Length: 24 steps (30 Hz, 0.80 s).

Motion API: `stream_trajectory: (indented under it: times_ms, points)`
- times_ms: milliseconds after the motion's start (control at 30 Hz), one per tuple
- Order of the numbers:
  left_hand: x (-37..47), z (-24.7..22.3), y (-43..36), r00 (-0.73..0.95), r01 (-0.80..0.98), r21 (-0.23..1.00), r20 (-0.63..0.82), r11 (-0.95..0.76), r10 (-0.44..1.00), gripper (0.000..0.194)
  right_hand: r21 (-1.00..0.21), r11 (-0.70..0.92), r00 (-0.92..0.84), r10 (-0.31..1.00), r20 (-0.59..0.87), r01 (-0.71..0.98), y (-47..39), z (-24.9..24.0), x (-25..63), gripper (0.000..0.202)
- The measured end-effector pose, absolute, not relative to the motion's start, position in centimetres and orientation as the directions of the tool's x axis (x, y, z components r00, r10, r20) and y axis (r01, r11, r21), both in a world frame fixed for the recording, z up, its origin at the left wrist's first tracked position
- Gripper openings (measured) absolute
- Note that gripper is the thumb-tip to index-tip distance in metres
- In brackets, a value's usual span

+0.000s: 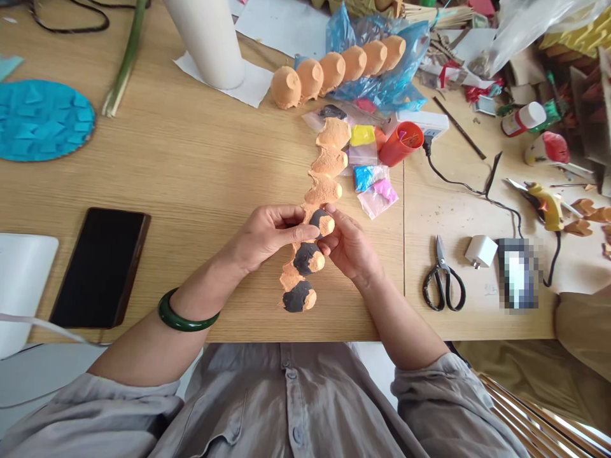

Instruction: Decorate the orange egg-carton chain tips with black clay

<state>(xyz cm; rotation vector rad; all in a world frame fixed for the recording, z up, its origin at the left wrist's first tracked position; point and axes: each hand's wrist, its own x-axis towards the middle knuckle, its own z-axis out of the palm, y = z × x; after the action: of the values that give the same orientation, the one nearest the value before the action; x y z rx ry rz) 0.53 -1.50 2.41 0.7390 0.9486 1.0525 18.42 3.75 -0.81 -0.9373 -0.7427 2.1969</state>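
Between my hands is an orange egg-carton strip (329, 160) with a row of cup-shaped bumps. The bumps at its near end carry black patches (304, 257) that look like clay; those farther off are plain orange. My left hand (270, 236) grips the strip from the left, its thumb lying across a black-patched bump. From the right, my right hand (351, 245) pinches the same bump with its fingertips. Just beyond the strip lie small packets of clay, among them a yellow packet (363, 135), a blue packet (364, 179) and a pink packet (386, 191).
A second orange egg-carton strip (333, 71) lies at the back by a blue plastic bag (382, 95). Scissors (443, 277), a white plug adapter (481, 251) and a red cup (401, 144) are to the right. At left are a phone (101, 267) and a blue oval piece (45, 119).
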Motion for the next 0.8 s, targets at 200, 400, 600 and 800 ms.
stream_trajectory:
  times_ms: [200, 400, 600, 800]
  points:
    - [0.4, 2.8, -1.6, 0.138, -0.289, 0.905, -0.283, 0.312, 0.949, 0.029, -0.723, -0.629, -0.548, 0.727, -0.415, -0.286, 3.8, -1.0, 18.4, 0.051]
    - [-0.1, 2.0, -1.5, 0.178, -0.302, 0.906, -0.250, 0.295, 0.952, 0.028, -0.732, -0.606, -0.545, 0.745, -0.385, -0.310, 4.0, -1.0, 18.4, 0.056]
    - [-0.6, 1.3, -1.0, 0.428, -0.456, 0.787, -0.215, 0.415, 0.878, 0.042, -0.803, -0.515, -0.508, 0.799, -0.322, -0.301, 3.7, -0.2, 18.6, 0.058]
    - [-0.4, 1.1, -1.1, 0.420, -0.504, 0.751, -0.217, 0.426, 0.881, 0.034, -0.857, -0.417, -0.466, 0.849, -0.248, -0.303, 2.9, 0.6, 18.3, 0.061]
